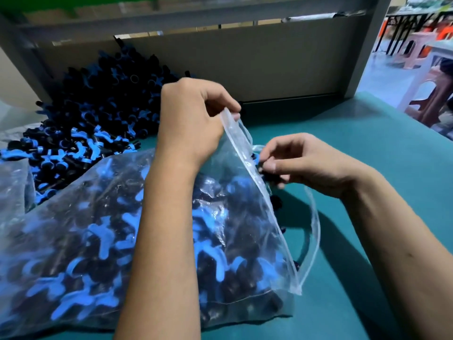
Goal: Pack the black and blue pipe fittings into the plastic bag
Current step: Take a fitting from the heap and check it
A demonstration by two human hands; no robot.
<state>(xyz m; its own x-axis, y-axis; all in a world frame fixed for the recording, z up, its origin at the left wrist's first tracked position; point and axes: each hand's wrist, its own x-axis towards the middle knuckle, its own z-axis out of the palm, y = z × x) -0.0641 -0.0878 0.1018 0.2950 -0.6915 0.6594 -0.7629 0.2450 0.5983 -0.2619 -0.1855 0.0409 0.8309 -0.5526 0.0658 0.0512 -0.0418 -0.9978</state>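
The fingers of the right hand are curled together around a small cluster of black and blue plastic pipe fittings, held right at the mouth of the clear, soft plastic bag. The fingers of the left hand pinch the upper lip of that mouth and lift it, so the opening stands as a tall slit facing right.

To do this step well, the lifted lip should probably stay high and taut while the right hand pushes past the rim before letting go; a few fittings already sit at the lower edge and could roll out onto the teal bench.

The left forearm crosses over the bag, wrist bent down towards the lip; the right forearm comes in low from the right, wrist roughly level.

The bag lies on its side, already well filled. A loose heap of black and blue fittings remains on the bench behind it, against a grey board.
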